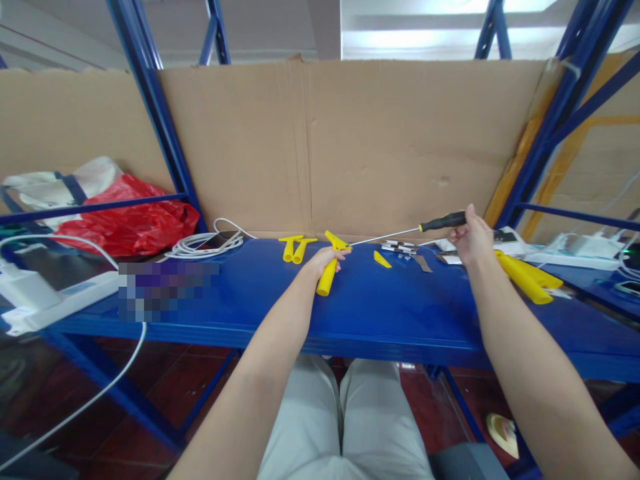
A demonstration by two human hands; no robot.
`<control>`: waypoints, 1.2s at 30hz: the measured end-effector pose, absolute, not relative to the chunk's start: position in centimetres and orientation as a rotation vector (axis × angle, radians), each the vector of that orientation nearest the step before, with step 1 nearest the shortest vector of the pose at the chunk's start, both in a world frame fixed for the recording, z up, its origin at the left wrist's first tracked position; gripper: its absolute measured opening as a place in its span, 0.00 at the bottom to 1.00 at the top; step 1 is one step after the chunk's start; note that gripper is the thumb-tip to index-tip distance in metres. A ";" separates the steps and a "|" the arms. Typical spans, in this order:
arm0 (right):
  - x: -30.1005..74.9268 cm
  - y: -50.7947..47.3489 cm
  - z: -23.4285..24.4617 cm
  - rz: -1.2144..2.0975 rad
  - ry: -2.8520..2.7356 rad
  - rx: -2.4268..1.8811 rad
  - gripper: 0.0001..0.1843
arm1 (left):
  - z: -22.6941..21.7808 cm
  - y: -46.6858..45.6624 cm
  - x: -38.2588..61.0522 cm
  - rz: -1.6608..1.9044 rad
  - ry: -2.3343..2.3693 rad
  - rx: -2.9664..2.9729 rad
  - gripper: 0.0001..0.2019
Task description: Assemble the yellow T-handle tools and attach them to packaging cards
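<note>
My left hand [325,259] is closed around a yellow T-shaped scraper handle [327,279] on the blue table. My right hand [473,239] grips the black end of a long screwdriver [443,221]. Its thin shaft slants down leftward, and the tip meets the yellow scraper's head beside my left fingers; the exact contact is too small to make out. Between my hands lie a small yellow wedge-shaped piece [381,259], several flat metal pieces [399,247] and a grey blade-like plate [423,263].
Two similar yellow T-shaped handles [299,251] lie left of my left hand. More yellow handles [530,280] lie beyond my right forearm. A coiled white cable [205,245], a red plastic bag [135,217] and a power strip [70,303] occupy the left. Cardboard [360,147] stands behind the table.
</note>
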State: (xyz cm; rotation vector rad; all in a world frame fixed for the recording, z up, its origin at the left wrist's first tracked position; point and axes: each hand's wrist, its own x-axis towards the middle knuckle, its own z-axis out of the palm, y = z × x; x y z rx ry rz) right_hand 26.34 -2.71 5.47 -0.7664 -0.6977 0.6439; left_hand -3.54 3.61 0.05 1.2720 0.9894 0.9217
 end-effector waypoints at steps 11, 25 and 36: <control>27.2 -1.9 4.8 0.680 -0.703 -0.785 0.19 | 0.3 3.2 -3.2 0.949 1.058 1.304 0.24; 28.1 -2.2 4.8 0.856 -0.689 -0.760 0.21 | 0.2 3.2 -3.2 0.918 1.065 1.314 0.25; 28.5 -1.4 4.4 0.805 -0.656 -0.752 0.19 | 0.1 3.2 -3.2 0.922 1.034 1.315 0.23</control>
